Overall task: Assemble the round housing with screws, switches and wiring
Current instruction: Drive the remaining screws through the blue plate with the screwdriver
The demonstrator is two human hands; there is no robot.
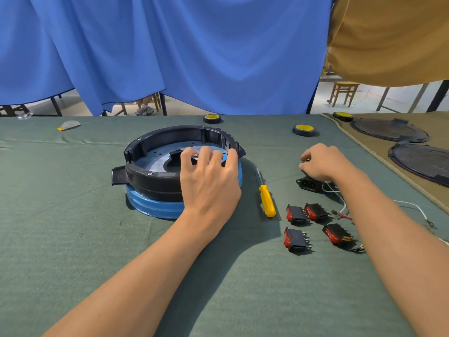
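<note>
Stiff and probably light, the round black plastic housing [155, 177] wants gripping by its rim; the left hand [209, 181] pinches a small dark part [194, 156] inside, the right hand [323, 164] is curled, its grasp hidden.

The bare left forearm [145, 276] stretched from 7 o'clock toward 1 o'clock and ended in the left hand [209, 183], palm down, its fingers [205, 154] curled downward and the thumb [232, 158] set apart toward 3 o'clock. The right forearm [393, 229] stretched from 5 o'clock toward 11 o'clock. The right hand [323, 164] sat at 3 o'clock of the left, palm down, knuckles raised, fingertips tucked under and hidden; neither grip could be made out.
</note>
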